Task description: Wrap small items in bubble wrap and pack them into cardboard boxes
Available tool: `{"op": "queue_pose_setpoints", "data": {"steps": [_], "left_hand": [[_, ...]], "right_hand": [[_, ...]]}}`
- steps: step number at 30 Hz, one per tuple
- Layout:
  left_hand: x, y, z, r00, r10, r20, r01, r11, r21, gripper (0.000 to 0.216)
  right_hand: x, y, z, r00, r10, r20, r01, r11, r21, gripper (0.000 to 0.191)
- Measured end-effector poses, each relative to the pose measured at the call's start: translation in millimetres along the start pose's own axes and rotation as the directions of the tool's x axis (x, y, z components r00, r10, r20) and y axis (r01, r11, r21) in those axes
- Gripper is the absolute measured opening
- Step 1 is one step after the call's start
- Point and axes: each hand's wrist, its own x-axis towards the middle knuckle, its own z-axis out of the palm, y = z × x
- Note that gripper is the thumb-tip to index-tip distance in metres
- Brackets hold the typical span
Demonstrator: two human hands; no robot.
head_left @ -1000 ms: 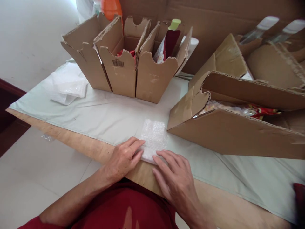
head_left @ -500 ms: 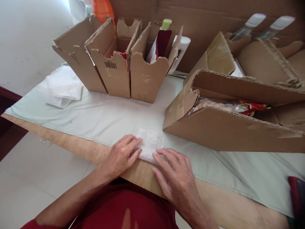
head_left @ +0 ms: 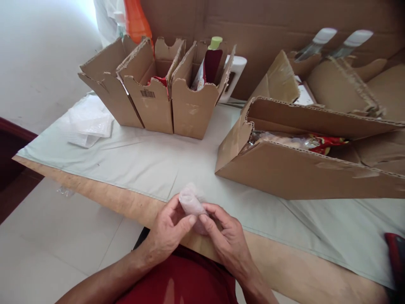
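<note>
A small piece of bubble wrap (head_left: 193, 203), rolled or folded into a tube shape, is held between both hands just above the table's front edge. My left hand (head_left: 171, 228) grips its left side, thumb on the near face. On the right side my right hand (head_left: 224, 232) pinches it with thumb and fingers. Whether anything lies inside the wrap cannot be made out. More bubble wrap sheets (head_left: 88, 120) lie stacked at the left of the cloth.
Three narrow cardboard boxes (head_left: 158, 109) stand at the back, one with a red packet inside. A larger cardboard box (head_left: 303, 173) on the right holds a red-and-clear packet. White-capped bottles (head_left: 325, 36) rise behind it. A pale cloth (head_left: 142, 160) covers the wooden table (head_left: 126, 198).
The bubble wrap lay flat on the table under my fingers; now it is lifted, curled up and held in both hands. My view has shifted slightly.
</note>
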Motion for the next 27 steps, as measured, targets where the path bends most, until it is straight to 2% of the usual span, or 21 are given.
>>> {"op": "queue_pose_setpoints", "data": {"steps": [3,5,6,9,10,12,14,16,20,23,25,27], "left_hand": [[5.8,2.6,9.2,1.000,0.025,-0.014,-0.024,1.000,0.017,0.033],[5.3,5.5,10.1,0.995,0.095,-0.042,-0.087,0.982,0.168,0.025],[4.2,7.0,10.3,0.987,0.155,-0.033,-0.142,0.956,0.258,0.022],[0.8,9.2,14.2,0.926,0.356,0.126,-0.376,0.830,0.412,0.022],[0.4,8.6,16.9,0.894,0.407,0.186,-0.447,0.794,0.412,0.024],[1.0,5.0,22.7,0.855,0.466,0.229,-0.519,0.749,0.411,0.025],[2.9,-0.4,27.1,0.855,0.485,0.183,-0.511,0.735,0.445,0.026],[5.1,-6.0,28.2,0.868,0.470,0.161,-0.485,0.732,0.479,0.031],[7.7,-14.9,23.3,0.848,0.429,0.313,-0.530,0.716,0.454,0.037],[8.3,-19.7,18.4,0.832,0.429,0.353,-0.551,0.713,0.433,0.048],[10.0,-16.8,15.9,0.827,0.415,0.380,-0.556,0.710,0.433,0.053],[15.0,-2.9,14.8,0.807,0.402,0.433,-0.580,0.676,0.454,0.053]], "right_hand": [[-10.3,4.0,-1.3,0.994,-0.043,-0.102,0.037,0.998,-0.054,0.017],[-15.4,6.0,-8.4,0.978,-0.096,-0.185,0.072,0.989,-0.130,0.020],[-17.7,5.2,-13.3,0.976,-0.105,-0.189,0.078,0.986,-0.144,0.029],[-22.0,-5.0,-28.4,0.992,-0.101,-0.074,0.091,0.987,-0.129,0.062],[-22.4,-10.0,-32.5,0.992,-0.121,-0.032,0.116,0.986,-0.124,0.063],[-22.1,-19.0,-39.0,0.983,-0.185,-0.007,0.183,0.975,-0.124,0.044],[-21.6,-23.9,-44.2,0.972,-0.234,-0.029,0.227,0.962,-0.149,0.019],[-22.3,-24.1,-49.1,0.971,-0.235,-0.049,0.223,0.957,-0.185,0.010],[-26.6,-18.7,-58.8,0.984,-0.179,-0.015,0.171,0.961,-0.216,0.007],[-26.7,-19.7,-67.9,0.986,-0.149,0.068,0.162,0.948,-0.272,0.012],[-24.4,-25.0,-79.1,0.980,-0.141,0.139,0.180,0.929,-0.324,0.018],[-22.8,-33.0,-98.2,0.971,-0.143,0.194,0.204,0.916,-0.346,0.018]]}}
